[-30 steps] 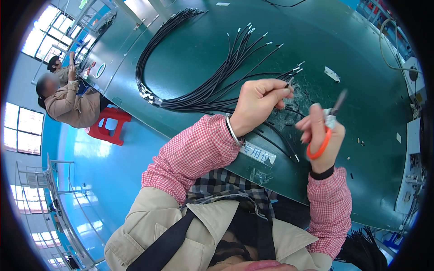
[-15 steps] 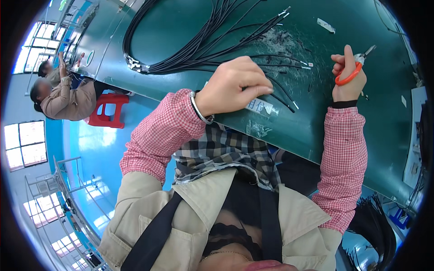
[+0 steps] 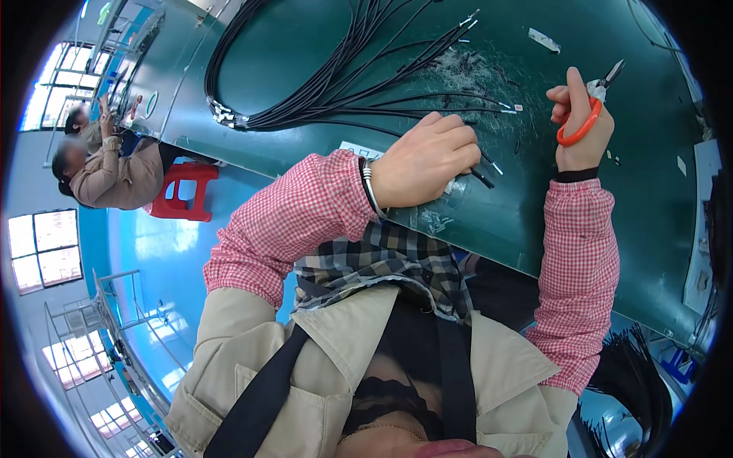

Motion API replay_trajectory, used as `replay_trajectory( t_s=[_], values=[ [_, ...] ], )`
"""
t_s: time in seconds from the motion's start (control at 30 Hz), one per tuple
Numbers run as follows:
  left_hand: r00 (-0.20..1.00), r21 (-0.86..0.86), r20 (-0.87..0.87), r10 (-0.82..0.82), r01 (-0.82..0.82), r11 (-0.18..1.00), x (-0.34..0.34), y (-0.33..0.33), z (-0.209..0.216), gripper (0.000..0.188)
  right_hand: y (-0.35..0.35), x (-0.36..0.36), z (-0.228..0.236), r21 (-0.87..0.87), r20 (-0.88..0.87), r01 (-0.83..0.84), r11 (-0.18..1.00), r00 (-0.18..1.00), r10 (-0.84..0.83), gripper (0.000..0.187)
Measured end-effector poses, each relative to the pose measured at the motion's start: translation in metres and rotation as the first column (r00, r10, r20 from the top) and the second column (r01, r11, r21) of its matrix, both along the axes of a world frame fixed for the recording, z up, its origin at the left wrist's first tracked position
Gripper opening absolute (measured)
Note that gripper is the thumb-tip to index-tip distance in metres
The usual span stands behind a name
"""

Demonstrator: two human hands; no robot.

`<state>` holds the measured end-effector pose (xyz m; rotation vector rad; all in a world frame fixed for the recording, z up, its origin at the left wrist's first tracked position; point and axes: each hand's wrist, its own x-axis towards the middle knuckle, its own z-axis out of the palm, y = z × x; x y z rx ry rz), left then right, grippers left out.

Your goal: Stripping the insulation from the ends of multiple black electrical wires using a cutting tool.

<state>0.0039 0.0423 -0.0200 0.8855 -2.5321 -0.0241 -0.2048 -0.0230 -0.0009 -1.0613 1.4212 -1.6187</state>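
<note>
Cables [image 3: 294,112]: on the table [image 3: 649,221], bent at left, ends fanning rightward.
Cutters [image 3: 592,117]: slanting, tip rightward and away.
Left hand [image 3: 427,160]: curled over cable ends; pinch hidden, cannot tell.
Right hand [image 3: 582,153]: clasped round cutters.
Table: green, clippings [image 3: 466,72] scattered.
Floor [image 3: 145,259]: blue, red stool [image 3: 201,187] at left.

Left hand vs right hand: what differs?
Left hand bends over black cable ends, its grip hidden; right hand holds an orange-handled cutting tool clear of the cables.
Left hand's wrist wears a silvery bangle; right hand's shows none.
Shared: red-and-white checked sleeves.
</note>
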Motion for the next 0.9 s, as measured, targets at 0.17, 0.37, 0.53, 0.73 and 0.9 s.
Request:
replay_trajectory(
  t_s=[0.17,0.37,0.53,0.73,0.9],
  values=[
    [0.96,0.15,-0.281,0.009,0.035,0.988,0.004,-0.009,0.006,0.013,0.012,-0.004,0.018,0.016,-0.068,-0.259,0.966,0.963,0.259,0.028],
    [0.671,0.594,-0.628,0.395,0.084,0.8,0.001,-0.023,0.029,0.014,0.035,0.02,0.027,-0.12,-0.261,-0.443,0.888,0.877,0.403,0.012],
    [0.605,0.574,-0.672,0.427,0.061,0.817,0.005,-0.029,0.023,0.013,0.036,0.033,0.022,-0.074,-0.306,-0.569,0.819,0.795,0.524,0.016],
    [0.637,0.552,-0.67,0.381,0.085,0.829,0.005,-0.03,0.021,0.013,0.032,0.034,0.02,-0.048,-0.292,-0.561,0.826,0.799,0.526,0.016],
    [0.661,0.604,-0.656,0.366,0.169,0.778,0.01,-0.033,0.029,0.012,0.028,0.036,0.02,-0.026,-0.124,-0.53,0.847,0.843,0.524,0.012]
  ],
)
